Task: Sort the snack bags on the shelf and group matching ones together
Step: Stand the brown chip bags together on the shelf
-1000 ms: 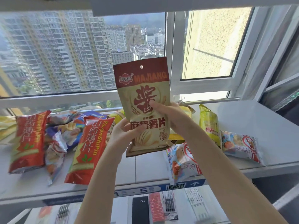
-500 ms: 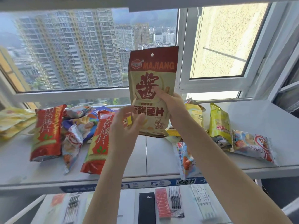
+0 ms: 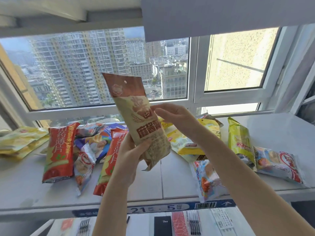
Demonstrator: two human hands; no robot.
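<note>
A brown-and-cream snack bag (image 3: 136, 106) hangs tilted above the white shelf (image 3: 23, 188). My left hand (image 3: 131, 150) grips its lower part from the left. My right hand (image 3: 173, 116) touches its right edge with the fingers. Two red bags lie at the left, one (image 3: 58, 150) further out and one (image 3: 110, 157) partly behind my left arm. Between them lie blue-and-white bags (image 3: 90, 147). Yellow bags are stacked at the far left (image 3: 22, 140), and others lie behind my right arm (image 3: 184, 142) and at the right (image 3: 238, 137). Light blue bags sit at the right (image 3: 279, 162) and at the shelf's front edge (image 3: 208, 179).
A window (image 3: 105, 68) runs behind the shelf, with an upper shelf board (image 3: 221, 12) overhead. The shelf edge carries a blue label strip (image 3: 153, 208). A lower shelf holds stationery packs and a black diary (image 3: 162, 225).
The brown bag has turned from facing me to tilted and twisted edge-on, top leaning left. My left hand has closed on its lower part; my right hand has slid to its right edge.
</note>
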